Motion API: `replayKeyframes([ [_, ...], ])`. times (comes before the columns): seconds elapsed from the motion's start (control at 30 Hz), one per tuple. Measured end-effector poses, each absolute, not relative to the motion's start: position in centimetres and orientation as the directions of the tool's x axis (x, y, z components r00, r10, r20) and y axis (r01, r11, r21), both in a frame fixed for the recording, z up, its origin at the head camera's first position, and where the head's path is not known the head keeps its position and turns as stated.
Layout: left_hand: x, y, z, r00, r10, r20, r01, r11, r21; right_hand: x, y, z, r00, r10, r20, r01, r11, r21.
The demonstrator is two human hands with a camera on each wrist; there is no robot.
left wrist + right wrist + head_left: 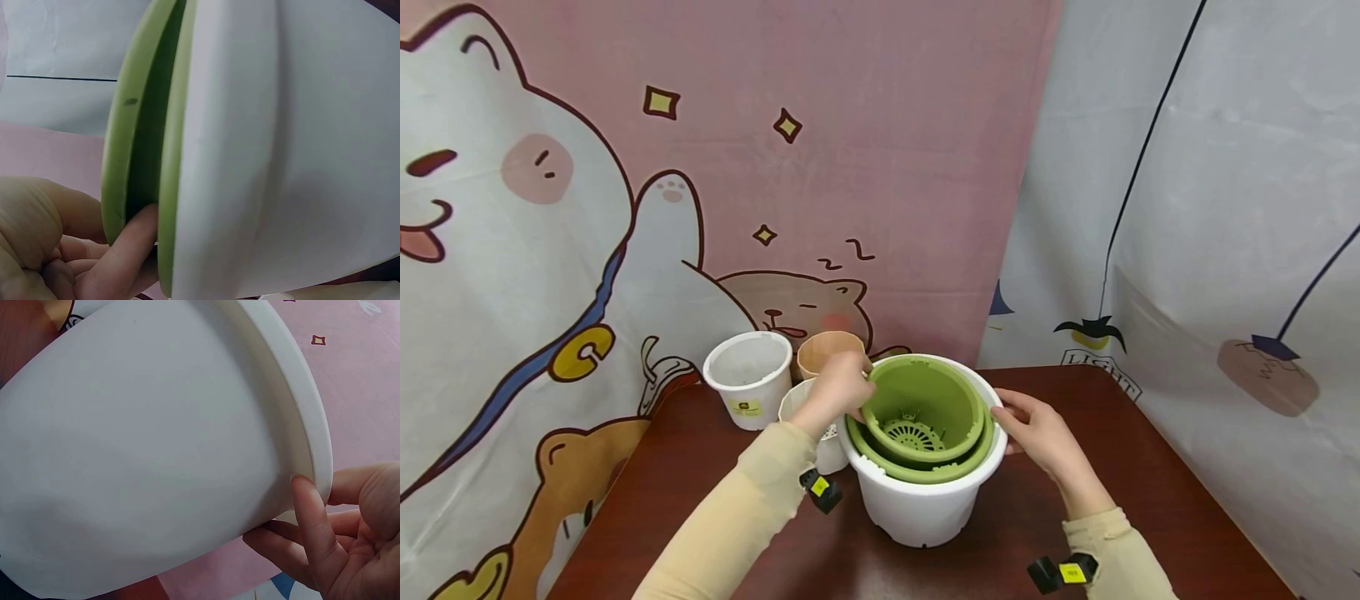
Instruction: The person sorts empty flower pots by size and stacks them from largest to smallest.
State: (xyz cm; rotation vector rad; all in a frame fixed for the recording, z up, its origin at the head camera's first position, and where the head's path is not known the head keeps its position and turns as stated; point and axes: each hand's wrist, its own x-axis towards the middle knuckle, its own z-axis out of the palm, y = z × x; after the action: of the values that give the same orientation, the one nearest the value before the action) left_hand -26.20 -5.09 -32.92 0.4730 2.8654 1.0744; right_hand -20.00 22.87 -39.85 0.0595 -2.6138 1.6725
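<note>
Pots nesting one inside another on a reddish-brown table (1120, 467), rims being gripped from both sides.
Nearest, a large white pot (917, 512) is enclosing a wider green pot (917, 477), itself containing a smaller green pot (925, 392) with a slotted base. The right hand (1037, 429) is pinching the white rim, apparently for steadiness; the left hand (838, 387) is pinching the smaller green rim. Beyond, a cream pot (831, 457) is standing part-hidden, its contents uncertain; a labelled white pot (771, 408) and a peach pot (829, 346) are standing behind.
</note>
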Motion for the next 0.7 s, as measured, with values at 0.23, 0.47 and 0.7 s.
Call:
replayKeyframes([
  [0.23,-26.09,-4.86,-32.98,-0.956,0.288,0.053,0.252,0.714,0.653,-19.95,22.87,-39.78,-0.999,-0.01,0.051,-0.05,0.418,-0.907],
  [0.47,-26.08,-4.8,-33.14,-0.959,0.279,0.05,0.242,0.715,0.656,-19.94,22.82,-39.67,-0.999,-0.005,0.041,-0.039,0.424,-0.905],
  [0.7,-25.94,-4.79,-33.03,-0.96,0.278,0.028,0.226,0.713,0.663,-19.92,22.77,-39.68,-0.999,-0.003,0.046,-0.043,0.426,-0.904],
])
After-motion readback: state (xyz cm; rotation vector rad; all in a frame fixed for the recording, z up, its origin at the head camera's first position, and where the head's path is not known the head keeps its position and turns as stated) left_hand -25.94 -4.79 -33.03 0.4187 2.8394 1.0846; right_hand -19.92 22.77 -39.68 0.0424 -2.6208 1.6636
